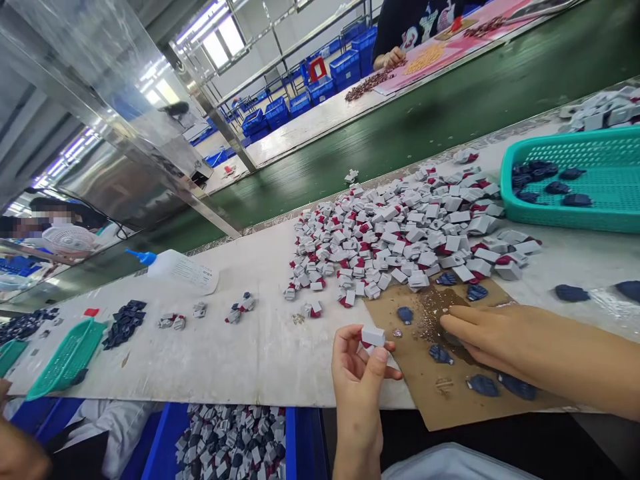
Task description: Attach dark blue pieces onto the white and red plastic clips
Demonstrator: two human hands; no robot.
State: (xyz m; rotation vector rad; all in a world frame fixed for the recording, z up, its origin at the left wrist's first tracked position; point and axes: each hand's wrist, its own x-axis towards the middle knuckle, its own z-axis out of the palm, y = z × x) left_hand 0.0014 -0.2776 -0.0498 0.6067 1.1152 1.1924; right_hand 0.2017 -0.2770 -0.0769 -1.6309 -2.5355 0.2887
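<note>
And here's the small grey block, perched at the top of the left hand, its pale face showing and a bit of dark red peeking out beneath! The grip is closed on it, thumb on the near side, fingers curled round behind, two fingertips poking out to the right. It's held up just by the left edge of the brown cardboard sheet, on the near side of the big heap of grey pieces.

Over to the right hand now: the forearm comes in from the right edge, back of the hand upward, fingers close together and pointing left, the foremost fingertips down at the dark, grainy patch on the cardboard. Dark blue pieces lie around that hand, on both the near and far sides.

Is there anything in that right hand? Cannot tell! Its thumb and whatever lies below the palm are out of sight. The left fingers cover the lower part of the block, so the red portion only half shows. On the far side, a co-worker is cut off by the top edge; at near left, another person's arm is blurred and cropped.
</note>
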